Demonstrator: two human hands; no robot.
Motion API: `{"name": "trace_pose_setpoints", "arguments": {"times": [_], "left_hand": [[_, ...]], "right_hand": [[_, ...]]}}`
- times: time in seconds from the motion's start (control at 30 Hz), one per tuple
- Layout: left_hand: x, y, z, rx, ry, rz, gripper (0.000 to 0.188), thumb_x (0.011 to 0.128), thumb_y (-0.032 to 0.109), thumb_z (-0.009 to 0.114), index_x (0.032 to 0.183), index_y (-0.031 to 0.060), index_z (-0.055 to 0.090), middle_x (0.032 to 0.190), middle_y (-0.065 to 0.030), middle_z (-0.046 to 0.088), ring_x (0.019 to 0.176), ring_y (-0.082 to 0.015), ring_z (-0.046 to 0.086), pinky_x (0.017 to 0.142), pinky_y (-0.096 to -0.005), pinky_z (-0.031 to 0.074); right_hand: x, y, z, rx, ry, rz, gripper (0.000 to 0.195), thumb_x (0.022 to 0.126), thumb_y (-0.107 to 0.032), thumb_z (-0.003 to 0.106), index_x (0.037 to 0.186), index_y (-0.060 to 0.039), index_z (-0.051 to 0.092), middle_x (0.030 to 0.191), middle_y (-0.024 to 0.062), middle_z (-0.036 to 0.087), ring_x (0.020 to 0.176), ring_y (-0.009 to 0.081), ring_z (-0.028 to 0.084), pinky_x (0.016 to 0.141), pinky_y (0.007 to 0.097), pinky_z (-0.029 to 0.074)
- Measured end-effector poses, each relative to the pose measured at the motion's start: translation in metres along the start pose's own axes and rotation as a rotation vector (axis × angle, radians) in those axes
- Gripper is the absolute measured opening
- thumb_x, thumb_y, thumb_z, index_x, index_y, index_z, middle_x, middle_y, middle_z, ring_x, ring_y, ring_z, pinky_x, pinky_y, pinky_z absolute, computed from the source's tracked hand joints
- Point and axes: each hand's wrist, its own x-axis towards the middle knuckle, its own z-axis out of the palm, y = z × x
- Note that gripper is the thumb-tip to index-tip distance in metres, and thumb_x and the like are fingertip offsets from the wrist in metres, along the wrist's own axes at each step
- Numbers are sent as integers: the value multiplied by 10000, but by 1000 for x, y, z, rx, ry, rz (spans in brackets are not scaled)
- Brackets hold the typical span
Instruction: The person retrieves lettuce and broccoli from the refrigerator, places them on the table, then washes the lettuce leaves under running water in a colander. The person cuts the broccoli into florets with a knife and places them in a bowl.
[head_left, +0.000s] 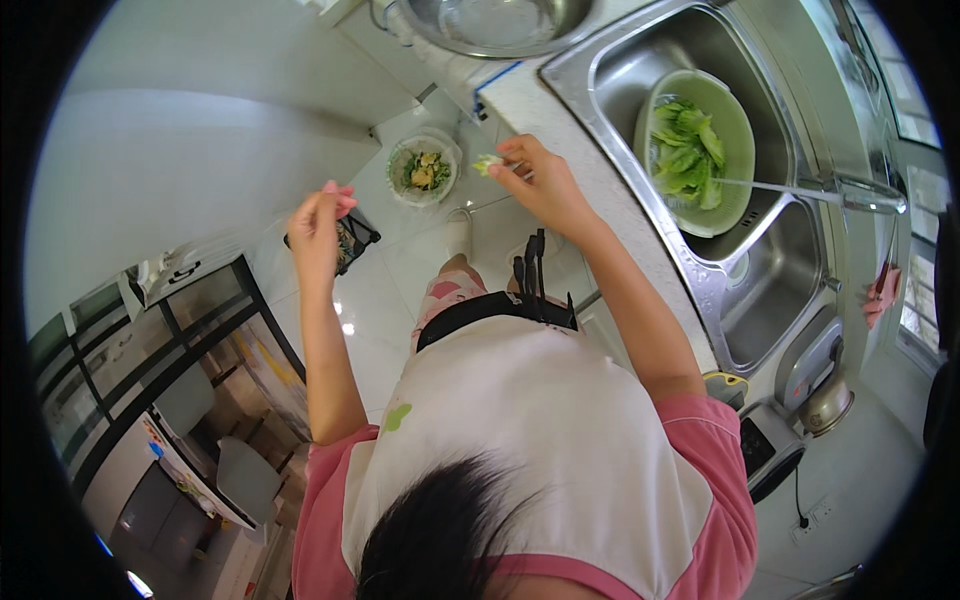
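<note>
A small piece of leafy green (487, 163) is pinched between the thumb and fingers of my right hand (534, 176), near the counter's edge. My left hand (319, 217) is raised on the left, fingers bent together, and nothing shows in them. Between the hands and lower down, a lined waste bin (422, 166) on the floor holds food scraps. In the sink, a light green plastic basin (739, 150) holds lettuce leaves (686, 154) and water, with a stream from the faucet (870, 196) running into it.
The double-bowl steel sink (780, 277) is set in a pale counter (600, 169). A large metal bowl (495, 26) stands at the counter's far end. A folding stool (352, 240) is on the floor near my left hand. A metal pot (825, 409) is at the right.
</note>
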Motion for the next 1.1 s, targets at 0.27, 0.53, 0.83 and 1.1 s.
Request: {"name": "trace_pose_setpoints", "arguments": {"times": [0.27, 0.53, 0.83, 1.1], "left_hand": [[102, -202, 33, 1005, -417, -278, 341, 842, 391, 642, 967, 75, 672, 1050, -168, 644, 906, -315, 644, 774, -407, 503], [149, -283, 27, 1186, -706, -288, 349, 816, 325, 647, 1044, 61, 652, 1140, -167, 640, 1078, -349, 600, 864, -466, 500], [92, -38, 88, 457, -1114, -335, 287, 936, 254, 595, 1107, 24, 598, 957, -79, 658, 818, -133, 615, 709, -280, 500], [35, 150, 303, 140, -1158, 50, 280, 974, 247, 545, 1109, 6, 589, 952, -62, 644, 815, -96, 591, 681, -223, 485]], "right_hand": [[12, -32, 33, -180, 97, 57, 303, 877, -222, 649, 1089, -12, 598, 940, 152, 680, 808, 268, 667, 689, 355, 531], [-90, 12, -106, -283, 554, 329, 205, 951, -165, 580, 1054, 8, 618, 838, 59, 667, 740, 104, 611, 649, 253, 513], [-101, 159, -306, 835, 949, 428, 383, 991, -185, 493, 1257, 90, 475, 1204, 204, 571, 1153, 276, 559, 1017, 349, 463], [-88, 105, -381, 811, 192, 41, 562, 999, -395, 429, 1295, 81, 476, 1295, 205, 541, 1199, 278, 538, 1062, 356, 415]]}}
